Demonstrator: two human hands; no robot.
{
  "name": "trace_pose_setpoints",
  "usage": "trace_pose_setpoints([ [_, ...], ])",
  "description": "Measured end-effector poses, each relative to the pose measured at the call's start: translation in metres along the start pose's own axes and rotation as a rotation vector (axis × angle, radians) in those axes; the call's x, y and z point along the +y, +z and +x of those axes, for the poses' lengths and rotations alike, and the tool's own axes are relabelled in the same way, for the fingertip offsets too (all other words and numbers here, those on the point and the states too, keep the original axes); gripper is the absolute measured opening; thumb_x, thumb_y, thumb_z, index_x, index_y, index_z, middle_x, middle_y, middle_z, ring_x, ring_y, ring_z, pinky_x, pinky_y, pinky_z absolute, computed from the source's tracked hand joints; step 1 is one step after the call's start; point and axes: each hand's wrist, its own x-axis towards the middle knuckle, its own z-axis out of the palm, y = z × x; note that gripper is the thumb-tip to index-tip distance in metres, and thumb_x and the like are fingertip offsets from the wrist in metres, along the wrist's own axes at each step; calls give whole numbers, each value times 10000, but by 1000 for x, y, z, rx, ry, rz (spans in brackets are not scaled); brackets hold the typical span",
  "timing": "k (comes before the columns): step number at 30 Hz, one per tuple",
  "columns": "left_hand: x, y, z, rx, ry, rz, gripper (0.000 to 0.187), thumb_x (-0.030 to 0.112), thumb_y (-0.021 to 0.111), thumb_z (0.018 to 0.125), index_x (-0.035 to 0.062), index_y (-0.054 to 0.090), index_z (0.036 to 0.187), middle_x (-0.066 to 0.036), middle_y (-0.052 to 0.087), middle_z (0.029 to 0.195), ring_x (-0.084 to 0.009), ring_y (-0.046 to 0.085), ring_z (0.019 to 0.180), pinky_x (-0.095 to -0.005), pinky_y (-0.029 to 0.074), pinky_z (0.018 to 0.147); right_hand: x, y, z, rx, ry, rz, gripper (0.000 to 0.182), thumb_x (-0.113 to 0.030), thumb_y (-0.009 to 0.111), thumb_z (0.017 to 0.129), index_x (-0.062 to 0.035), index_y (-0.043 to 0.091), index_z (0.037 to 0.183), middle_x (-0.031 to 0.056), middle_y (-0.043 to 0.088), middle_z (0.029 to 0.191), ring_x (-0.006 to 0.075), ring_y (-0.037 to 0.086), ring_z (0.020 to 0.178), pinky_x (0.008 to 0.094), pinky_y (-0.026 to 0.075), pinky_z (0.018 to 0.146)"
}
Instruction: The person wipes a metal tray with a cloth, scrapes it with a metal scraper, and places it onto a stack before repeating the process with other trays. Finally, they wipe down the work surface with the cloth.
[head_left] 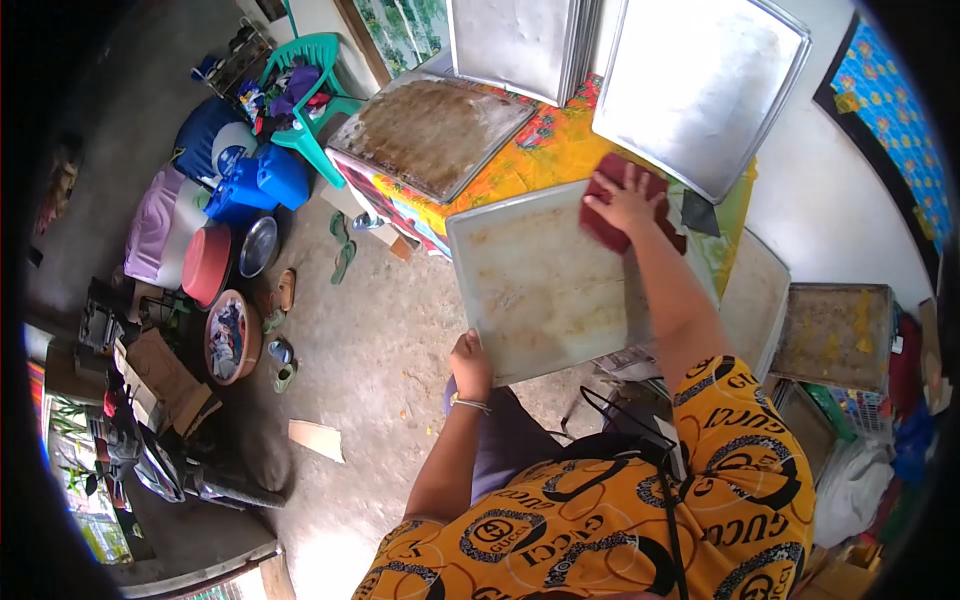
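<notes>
A large metal tray with brownish stains is tilted in front of me, its far side at the table's edge. My left hand grips the tray's near left corner, fingers wrapped round the rim. At the tray's far right corner, my right hand lies with fingers spread on a dark red cloth, pressing it against the surface. Behind on the table lies a heavily browned tray. A cleaner, shiny tray leans upright at the back right.
The table has a yellow flowered cloth; a stack of trays stands on it. A green chair holds clothes. Basins, slippers and cardboard are on the floor at left. More trays stand at right.
</notes>
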Motion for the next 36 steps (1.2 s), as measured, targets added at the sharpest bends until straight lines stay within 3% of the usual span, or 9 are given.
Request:
trace_pose_setpoints([
  [5, -4, 1, 1, -60, 5, 12, 371, 226, 424, 966, -58, 549, 762, -240, 531, 616, -305, 507, 545, -426, 405, 563, -10, 16, -4, 105, 109, 2, 651, -655, 403, 840, -359, 323, 1414, 141, 126, 1536, 431, 94, 1393, 677, 124, 1044],
  [8, -17, -5, 5, -170, 72, -55, 483, 365, 378, 988, -61, 598, 932, -237, 628, 849, -271, 596, 762, -390, 461, 716, -110, 8, -100, 75, -431, 113, 546, -542, 485, 819, -235, 520, 1268, 156, 305, 1460, 462, 224, 1339, 679, 166, 1028],
  [11, -27, 9, 11, -15, -158, -653, 709, 578, 318, 947, -51, 520, 1204, -200, 564, 1198, -278, 558, 1059, -361, 423, 935, -155, 41, -173, 101, -773, 275, 493, -487, 551, 813, -251, 550, 1246, 148, 354, 1426, 424, 264, 1321, 693, 208, 995],
  [13, 5, -11, 2, -193, -360, -971, 890, 709, 286, 875, -39, 371, 1352, -158, 429, 1362, -277, 453, 1224, -363, 344, 1052, -150, 50, -212, 123, -880, 322, 457, -469, 572, 809, -239, 588, 1204, 137, 381, 1410, 419, 303, 1303, 695, 242, 975],
  [15, 16, -20, -1, -241, -346, -1133, 760, 621, 364, 914, -48, 484, 1253, -155, 557, 1207, -249, 553, 1078, -350, 426, 955, -125, 51, -236, 100, -1002, 356, 448, -463, 577, 806, -233, 598, 1189, 114, 387, 1411, 404, 319, 1301, 694, 249, 971],
  [19, -18, -12, 16, -224, -150, -350, 346, 278, 485, 958, -24, 613, 850, -81, 615, 810, -165, 534, 714, -321, 450, 674, -44, 37, -245, -5, -1053, 236, 429, -480, 548, 833, -288, 587, 1214, 88, 413, 1402, 364, 321, 1311, 647, 227, 1010],
  [26, -12, -11, 15, -74, 12, -25, 376, 262, 513, 936, -48, 553, 729, -199, 539, 622, -266, 449, 551, -388, 405, 575, 133, 2, -209, 39, -429, 5, 385, -437, 504, 887, -300, 568, 1241, 65, 382, 1426, 358, 293, 1324, 553, 275, 1028],
  [34, -31, -3, 23, -80, 71, -37, 365, 290, 492, 946, -30, 593, 803, -199, 559, 611, -279, 505, 541, -369, 421, 547, 160, 2, -209, 198, 100, 57, 391, -311, 567, 868, -305, 537, 1258, 142, 408, 1311, 430, 441, 1097, 501, 465, 901],
  [36, -34, -24, 17, -343, -225, -453, 356, 302, 460, 960, -20, 597, 894, -161, 568, 588, -237, 541, 549, -324, 436, 525, 161, -2, -210, 177, 130, 25, 388, -301, 568, 866, -303, 539, 1253, 139, 401, 1315, 424, 462, 1083, 485, 498, 849],
])
